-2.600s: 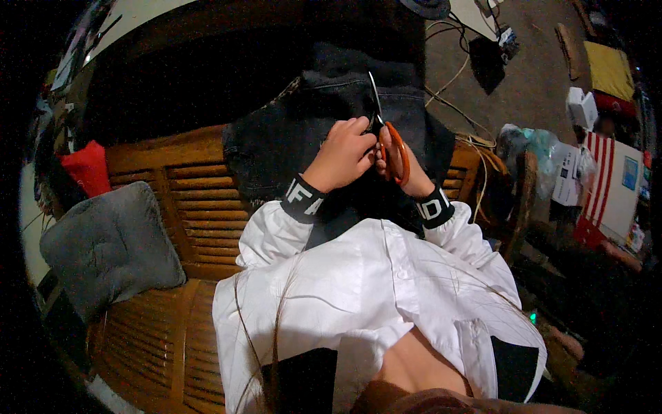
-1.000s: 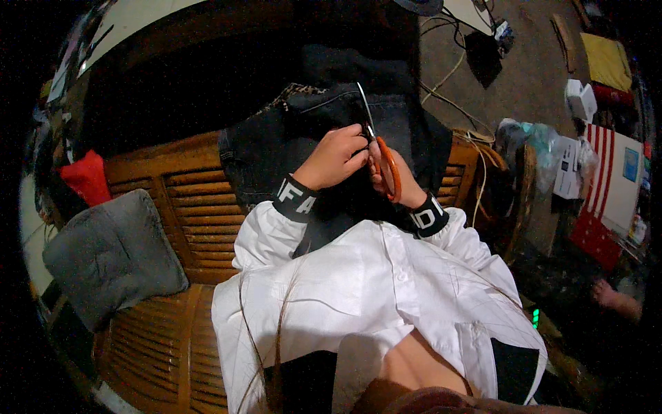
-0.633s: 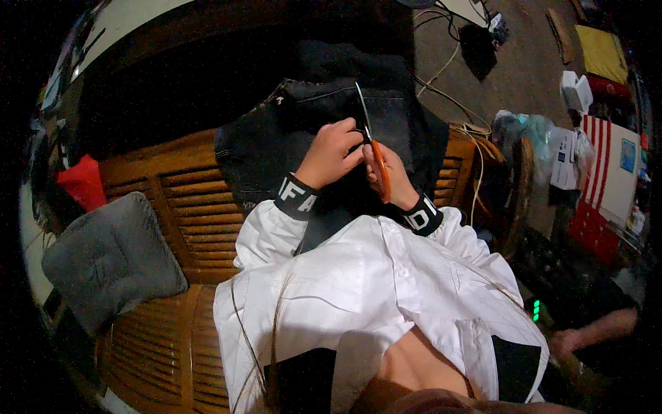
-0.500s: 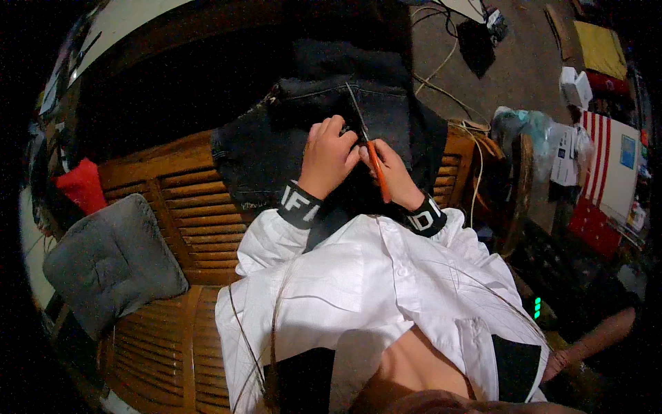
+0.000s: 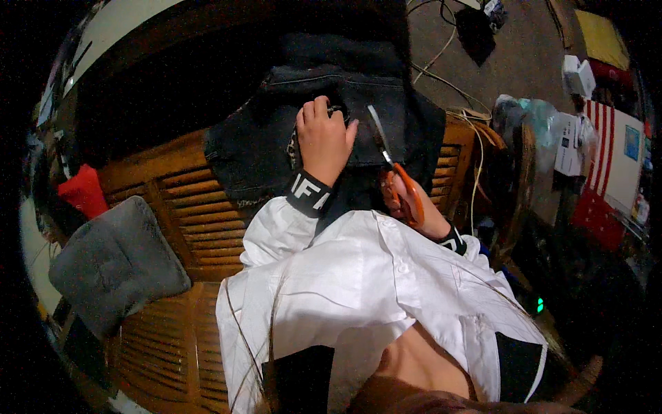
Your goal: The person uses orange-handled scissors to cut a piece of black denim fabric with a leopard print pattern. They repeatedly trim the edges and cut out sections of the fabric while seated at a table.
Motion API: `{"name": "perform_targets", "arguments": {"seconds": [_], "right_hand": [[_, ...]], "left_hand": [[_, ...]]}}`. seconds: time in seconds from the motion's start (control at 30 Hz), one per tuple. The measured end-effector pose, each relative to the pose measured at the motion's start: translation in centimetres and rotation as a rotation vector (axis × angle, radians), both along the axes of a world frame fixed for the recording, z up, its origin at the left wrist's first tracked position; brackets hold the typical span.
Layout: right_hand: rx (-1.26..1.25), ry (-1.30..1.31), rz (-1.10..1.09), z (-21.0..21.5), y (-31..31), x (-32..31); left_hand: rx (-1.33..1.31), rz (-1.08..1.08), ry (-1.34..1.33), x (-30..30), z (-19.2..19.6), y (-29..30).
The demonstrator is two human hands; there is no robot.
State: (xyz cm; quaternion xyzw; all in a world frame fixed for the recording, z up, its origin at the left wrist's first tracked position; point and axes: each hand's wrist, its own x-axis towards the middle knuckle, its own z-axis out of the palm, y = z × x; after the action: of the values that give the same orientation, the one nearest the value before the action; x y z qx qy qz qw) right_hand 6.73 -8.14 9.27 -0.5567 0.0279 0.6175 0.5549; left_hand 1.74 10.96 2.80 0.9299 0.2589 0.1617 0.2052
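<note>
A slatted wooden bench (image 5: 189, 200) is showing on both sides of the person. Dark denim (image 5: 248, 152) is covering the middle of the bench's front edge and reaching out beyond it. A grey cushion (image 5: 121, 259) is lying toward the bench's left end. The left hand (image 5: 323, 134) is resting on the denim, out past the bench's front edge, its fingers bending and its thumb standing apart from them (whether it is pinching any cloth, I cannot tell). The right hand (image 5: 417, 203) is gripping the orange handles of the scissors (image 5: 400, 172), near the right part of that same edge. The scissors are pointing forward over the denim, their tip sitting near the left thumb without touching it.
</note>
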Motion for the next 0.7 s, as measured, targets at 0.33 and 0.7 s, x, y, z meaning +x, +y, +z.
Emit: {"name": "perform_targets", "arguments": {"seconds": [0.33,0.7], "right_hand": [[-0.363,-1.081,-0.132,-4.6,0.8,6.3],[-0.287,-1.05,-0.043,-5.1,2.9,8.3]], "left_hand": [[-0.103,-0.037,-0.041,0.3,-0.3,-0.2],[-0.211,-0.101,-0.234,-0.7,-1.2,-0.1]]}}
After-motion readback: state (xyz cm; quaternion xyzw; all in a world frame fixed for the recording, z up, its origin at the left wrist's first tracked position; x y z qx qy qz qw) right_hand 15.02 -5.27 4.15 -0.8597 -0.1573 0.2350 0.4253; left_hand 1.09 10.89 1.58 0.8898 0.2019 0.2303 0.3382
